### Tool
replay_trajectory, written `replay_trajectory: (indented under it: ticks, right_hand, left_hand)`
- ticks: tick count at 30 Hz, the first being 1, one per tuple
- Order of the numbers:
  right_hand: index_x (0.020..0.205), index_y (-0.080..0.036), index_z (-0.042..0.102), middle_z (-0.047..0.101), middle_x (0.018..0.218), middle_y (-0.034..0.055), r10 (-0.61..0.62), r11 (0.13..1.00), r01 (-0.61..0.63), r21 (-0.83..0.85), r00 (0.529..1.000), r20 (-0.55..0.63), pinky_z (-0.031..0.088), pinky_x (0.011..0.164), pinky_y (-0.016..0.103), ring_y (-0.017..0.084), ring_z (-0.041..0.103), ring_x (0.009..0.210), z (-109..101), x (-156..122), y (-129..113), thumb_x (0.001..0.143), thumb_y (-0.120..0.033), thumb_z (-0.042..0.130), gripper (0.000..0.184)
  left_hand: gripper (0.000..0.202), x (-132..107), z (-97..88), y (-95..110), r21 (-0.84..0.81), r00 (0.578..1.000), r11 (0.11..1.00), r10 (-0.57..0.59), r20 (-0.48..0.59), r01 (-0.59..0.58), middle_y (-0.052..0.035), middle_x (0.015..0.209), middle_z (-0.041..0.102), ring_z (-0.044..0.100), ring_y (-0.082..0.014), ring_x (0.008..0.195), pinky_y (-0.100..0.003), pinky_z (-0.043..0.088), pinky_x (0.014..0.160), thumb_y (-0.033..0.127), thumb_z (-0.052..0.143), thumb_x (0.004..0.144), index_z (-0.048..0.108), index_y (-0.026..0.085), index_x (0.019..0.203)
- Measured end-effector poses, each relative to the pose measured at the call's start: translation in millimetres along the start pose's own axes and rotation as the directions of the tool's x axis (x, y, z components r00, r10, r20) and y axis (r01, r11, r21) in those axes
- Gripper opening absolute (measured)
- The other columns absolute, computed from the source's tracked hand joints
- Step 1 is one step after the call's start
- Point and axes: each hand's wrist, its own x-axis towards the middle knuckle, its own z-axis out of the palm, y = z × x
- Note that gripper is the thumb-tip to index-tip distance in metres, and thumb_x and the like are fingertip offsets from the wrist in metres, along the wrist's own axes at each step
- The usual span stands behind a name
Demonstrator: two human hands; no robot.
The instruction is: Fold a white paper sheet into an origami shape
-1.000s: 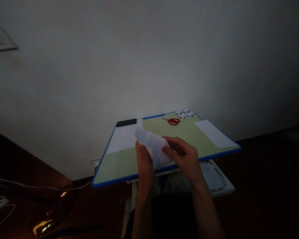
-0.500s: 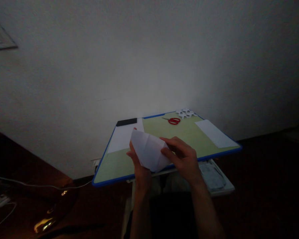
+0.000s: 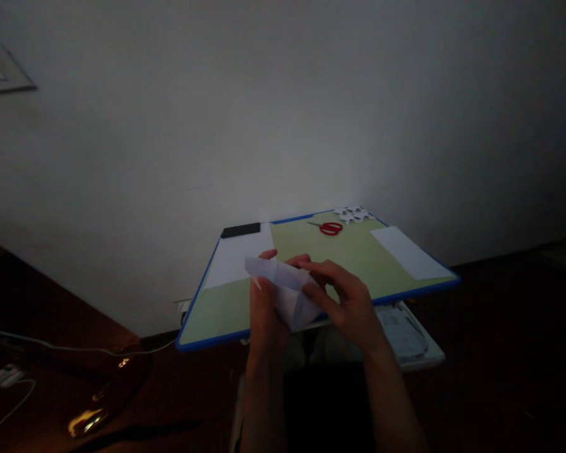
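Above the green board, both hands, left and right, pinch a folded white paper

blue-edged green tabletop, red-handled scissors, white paper sheets, black rectangular block, white cut-paper shapes

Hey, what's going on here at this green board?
A person holds a folded white paper in both hands, just above the near edge of a blue-rimmed green board. The left hand grips it from the left, and the right hand pinches its right side. Further back on the board lie red scissors, small white paper cutouts, a white sheet, a white strip and a flat black object.
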Motion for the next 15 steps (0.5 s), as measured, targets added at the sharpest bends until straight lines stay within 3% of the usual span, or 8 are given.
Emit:
replay_trajectory:
  ticks: [4,7,10,15]
  right_hand:
    - [0.123,-0.034,0.077,0.071,0.114,0.0041,-0.046,0.997,0.049,-0.067,0.998,0.044,0.057,0.089,0.036,0.020,0.068,0.102,-1.2,-0.2,-0.8,0.105,-0.021,0.064,0.026]
    - [0.125,-0.036,0.077,0.065,0.125,0.0068,-0.043,0.992,0.052,-0.112,0.996,0.078,0.057,0.102,0.044,0.025,0.066,0.120,1.7,0.4,-3.9,0.105,-0.019,0.062,0.030]
    - [0.133,-0.036,0.069,0.066,0.126,0.0062,-0.055,0.985,0.056,-0.161,0.998,0.011,0.055,0.107,0.048,0.027,0.064,0.123,9.6,1.1,-4.5,0.099,-0.017,0.070,0.040]
    - [0.134,-0.035,0.059,0.068,0.124,0.0047,0.016,0.993,-0.036,-0.113,0.985,-0.171,0.058,0.088,0.041,0.024,0.068,0.103,30.5,-1.2,3.1,0.086,-0.010,0.078,0.057]
  left_hand:
    - [0.062,-1.1,0.7,-0.4,0.020,0.999,0.999,0.028,-0.045,-0.027,-0.0070,0.111,0.084,0.081,-0.0270,0.100,-0.047,0.063,0.098,0.067,0.080,0.088,0.052,0.031,0.129]
    - [0.064,-1.7,1.7,-0.6,0.070,0.998,0.997,0.045,-0.035,-0.042,-0.0101,0.116,0.083,0.079,-0.0307,0.110,-0.051,0.061,0.101,0.069,0.076,0.090,0.050,0.031,0.133]
    - [0.066,-2.2,1.3,-1.8,0.095,0.998,0.994,0.062,-0.017,-0.060,-0.0126,0.121,0.082,0.077,-0.0325,0.117,-0.051,0.060,0.102,0.073,0.072,0.090,0.052,0.030,0.136]
    - [0.068,-3.8,0.0,-3.7,0.125,0.999,0.991,0.046,0.028,-0.049,-0.0142,0.125,0.080,0.079,-0.0321,0.111,-0.046,0.063,0.096,0.074,0.075,0.088,0.057,0.027,0.135]
